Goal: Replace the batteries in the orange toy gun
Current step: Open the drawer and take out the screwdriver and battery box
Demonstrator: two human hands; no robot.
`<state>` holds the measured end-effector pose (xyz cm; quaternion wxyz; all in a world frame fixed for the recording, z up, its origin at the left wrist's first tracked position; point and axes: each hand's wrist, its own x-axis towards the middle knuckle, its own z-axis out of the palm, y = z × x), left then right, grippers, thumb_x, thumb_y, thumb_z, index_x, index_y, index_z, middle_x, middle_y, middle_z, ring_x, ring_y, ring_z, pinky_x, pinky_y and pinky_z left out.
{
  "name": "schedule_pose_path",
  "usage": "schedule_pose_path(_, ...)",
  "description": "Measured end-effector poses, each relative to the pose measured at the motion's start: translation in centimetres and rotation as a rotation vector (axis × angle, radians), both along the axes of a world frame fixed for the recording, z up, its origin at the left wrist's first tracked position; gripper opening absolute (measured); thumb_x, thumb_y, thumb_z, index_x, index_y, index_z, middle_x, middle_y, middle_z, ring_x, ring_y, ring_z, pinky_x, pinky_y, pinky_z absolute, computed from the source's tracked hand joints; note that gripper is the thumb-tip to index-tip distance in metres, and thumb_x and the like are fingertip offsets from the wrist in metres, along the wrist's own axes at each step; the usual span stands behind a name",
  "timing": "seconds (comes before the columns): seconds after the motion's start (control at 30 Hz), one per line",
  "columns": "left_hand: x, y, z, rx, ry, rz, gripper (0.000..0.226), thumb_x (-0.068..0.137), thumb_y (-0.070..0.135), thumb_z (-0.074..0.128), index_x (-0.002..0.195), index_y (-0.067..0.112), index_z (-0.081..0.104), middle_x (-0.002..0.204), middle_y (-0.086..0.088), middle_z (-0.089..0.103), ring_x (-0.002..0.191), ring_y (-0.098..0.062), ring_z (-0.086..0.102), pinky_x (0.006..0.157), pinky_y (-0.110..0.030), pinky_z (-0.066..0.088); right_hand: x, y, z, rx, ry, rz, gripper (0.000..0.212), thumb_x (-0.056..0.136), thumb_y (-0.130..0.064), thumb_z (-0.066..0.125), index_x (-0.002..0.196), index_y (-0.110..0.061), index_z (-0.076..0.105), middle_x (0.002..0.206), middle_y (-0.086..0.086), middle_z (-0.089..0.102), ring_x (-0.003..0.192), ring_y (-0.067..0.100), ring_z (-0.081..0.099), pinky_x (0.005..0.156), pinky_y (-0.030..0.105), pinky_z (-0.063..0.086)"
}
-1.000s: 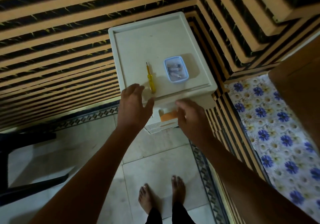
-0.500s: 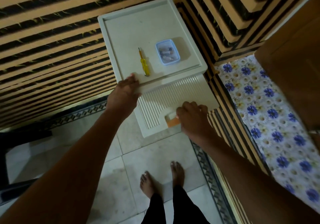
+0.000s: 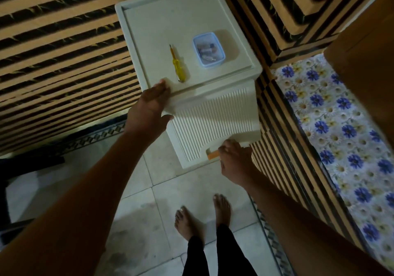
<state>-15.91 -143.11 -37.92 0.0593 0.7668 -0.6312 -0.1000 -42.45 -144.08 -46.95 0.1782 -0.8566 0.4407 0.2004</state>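
A white plastic drawer cabinet (image 3: 162, 20) stands against the striped wall. On its top lie a yellow screwdriver (image 3: 178, 69) and a small clear box with a blue rim (image 3: 209, 48) holding batteries. My left hand (image 3: 149, 107) rests with straight fingers on the cabinet's front left corner. My right hand (image 3: 234, 160) curls its fingers round the orange handle (image 3: 213, 154) at the lower edge of the ribbed drawer front (image 3: 213, 120). No orange toy gun shows in the head view.
My bare feet (image 3: 185, 222) stand on pale floor tiles just below the cabinet. A flowered blue and white cloth (image 3: 341, 126) covers a surface at the right, beside a brown panel. A dark piece of furniture (image 3: 21, 169) sits at the left edge.
My left hand came down from above the top onto the cabinet's front left corner. The ribbed drawer front came fully into sight as the view shifted. My right hand stayed at the orange handle.
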Motion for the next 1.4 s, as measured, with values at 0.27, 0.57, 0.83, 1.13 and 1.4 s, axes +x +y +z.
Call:
schedule_pose_path(0.27,0.4,0.4,-3.7,-0.210,-0.197,-0.018,0.096,0.072,0.035,0.089,0.155,0.013,0.045,0.161,-0.008,0.042,0.143,-0.031,0.048,0.100,-0.049,0.053,6.2,-5.9,-6.4,-0.053,-0.003,0.024,0.066,0.094,-0.020,0.061,0.153,-0.005,0.035,0.161,0.008,0.025,0.154,0.027,0.021,0.118,0.054,0.034)
schedule_pose_path(0.57,0.6,0.7,-5.1,-0.358,-0.349,-0.054,0.060,0.098,0.021,0.067,0.153,0.007,0.048,0.158,-0.012,0.045,0.141,-0.030,0.051,0.102,-0.042,0.053,8.4,-6.9,-8.2,-0.140,-0.128,-0.054,0.052,0.092,-0.019,0.061,0.139,0.001,0.049,0.154,0.014,0.039,0.109,0.034,0.064,0.090,0.042,0.051)
schedule_pose_path(0.83,0.8,0.6,-5.4,-0.358,-0.370,-0.083,0.065,0.094,0.020,0.072,0.152,0.004,0.047,0.157,-0.018,0.046,0.141,-0.034,0.051,0.100,-0.045,0.053,7.3,-7.2,-8.3,-0.028,-0.025,-0.012,0.086,0.094,-0.022,0.063,0.163,-0.009,0.013,0.170,0.008,0.008,0.157,0.041,0.007,0.117,0.058,0.038)
schedule_pose_path(1.13,0.0,0.9,-6.3,-0.406,-0.297,-0.027,0.065,0.097,0.014,0.066,0.155,0.003,0.041,0.161,-0.016,0.040,0.148,-0.034,0.042,0.118,-0.044,0.040,6.8,-5.8,-9.2,-0.138,-0.075,0.040,0.078,0.090,-0.017,0.068,0.155,-0.032,0.028,0.161,0.024,0.019,0.136,0.043,0.043,0.107,0.056,0.043)
schedule_pose_path(1.4,0.5,0.7,-6.9,-0.405,-0.310,-0.022,0.063,0.101,0.017,0.060,0.158,0.007,0.036,0.164,-0.013,0.037,0.151,-0.032,0.037,0.120,-0.039,0.032,9.6,-3.4,-11.5,-0.232,-0.233,-0.243,0.064,0.080,-0.012,0.077,0.137,-0.017,0.048,0.151,0.025,0.034,0.123,0.043,0.052,0.097,0.049,0.055)
